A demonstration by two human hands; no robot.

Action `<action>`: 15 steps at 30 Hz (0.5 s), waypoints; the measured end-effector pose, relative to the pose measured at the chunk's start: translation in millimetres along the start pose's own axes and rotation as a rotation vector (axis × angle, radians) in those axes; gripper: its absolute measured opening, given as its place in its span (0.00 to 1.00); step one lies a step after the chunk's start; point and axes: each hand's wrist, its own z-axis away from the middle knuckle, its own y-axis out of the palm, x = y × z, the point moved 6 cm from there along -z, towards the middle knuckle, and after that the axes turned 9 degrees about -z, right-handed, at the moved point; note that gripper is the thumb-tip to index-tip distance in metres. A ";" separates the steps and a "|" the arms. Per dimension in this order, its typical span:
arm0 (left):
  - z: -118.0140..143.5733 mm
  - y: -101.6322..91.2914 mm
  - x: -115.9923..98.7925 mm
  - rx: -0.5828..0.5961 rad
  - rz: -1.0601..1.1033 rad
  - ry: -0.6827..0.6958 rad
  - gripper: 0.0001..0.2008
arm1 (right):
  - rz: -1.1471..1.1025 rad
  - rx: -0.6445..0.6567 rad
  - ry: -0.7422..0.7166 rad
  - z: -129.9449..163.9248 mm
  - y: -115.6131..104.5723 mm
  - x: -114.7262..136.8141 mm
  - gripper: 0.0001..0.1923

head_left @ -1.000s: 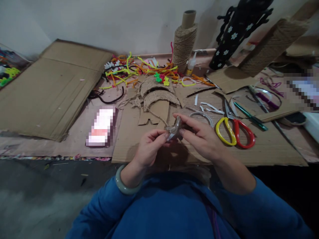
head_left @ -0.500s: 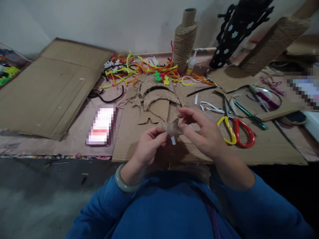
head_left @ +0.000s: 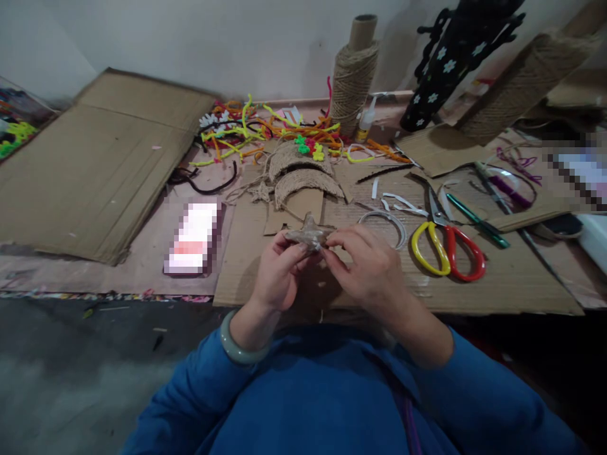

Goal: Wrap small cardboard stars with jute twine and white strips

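Between my hands, over the cardboard sheet (head_left: 246,278), is a brown star (head_left: 309,235) with a shiny patch on its face. My left hand (head_left: 279,268) pinches its left side, thumb on top. The fingers of my right hand (head_left: 363,262) are closed on its right side. Just beyond lie two crescent shapes covered in twine (head_left: 308,183), the farther one bearing small green, red and yellow flowers (head_left: 308,148). A small twine star (head_left: 260,191) rests to their left. A coil of pale wire (head_left: 401,230) lies beyond my right hand.
Scissors (head_left: 448,249) with yellow and red handles and a green pen (head_left: 477,220) lie on the right. Tangled pipe cleaners (head_left: 265,129), a twine spool (head_left: 355,85) and a glue bottle (head_left: 365,120) stand at the back. A phone (head_left: 193,239) and folded cardboard (head_left: 95,170) occupy the left.
The star has turned face up and flatter in my fingers. My right hand has moved left and down onto it, uncovering the wire coil. The small white strip below it no longer shows.
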 end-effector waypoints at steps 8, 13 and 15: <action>3.5 1.5 1.4 0.010 -0.036 -0.046 0.18 | -0.067 0.022 0.023 -3.9 -1.5 -7.4 0.06; 3.5 0.5 5.4 -0.002 -0.070 -0.045 0.20 | -0.079 0.028 0.025 -4.1 -1.9 -11.4 0.08; 3.1 0.4 6.6 -0.005 -0.097 -0.046 0.19 | -0.094 0.024 0.022 -3.8 -2.1 -13.0 0.08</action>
